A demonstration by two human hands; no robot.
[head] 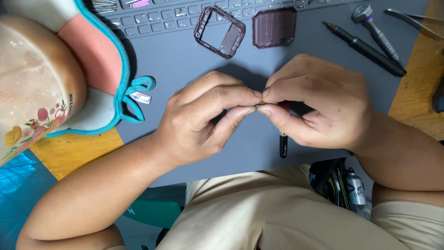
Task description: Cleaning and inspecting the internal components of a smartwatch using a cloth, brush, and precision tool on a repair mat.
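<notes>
Nearest the camera lay the person's lap in beige cloth, and just above it the grey work mat carried both hands. The left hand and the right hand met fingertip to fingertip at the middle of the mat, each with thumb and forefinger pinched together on one tiny part, mostly hidden, only an orange-brown sliver showing between the tips. A black screwdriver poked out beneath the right hand, its handle lying on the mat; whether that hand gripped it could not be told. Farther off lay a dark maroon square frame and, just beside it, a matching back cover. To the right rested two more screwdrivers, and at the far left a flowered mug.
</notes>
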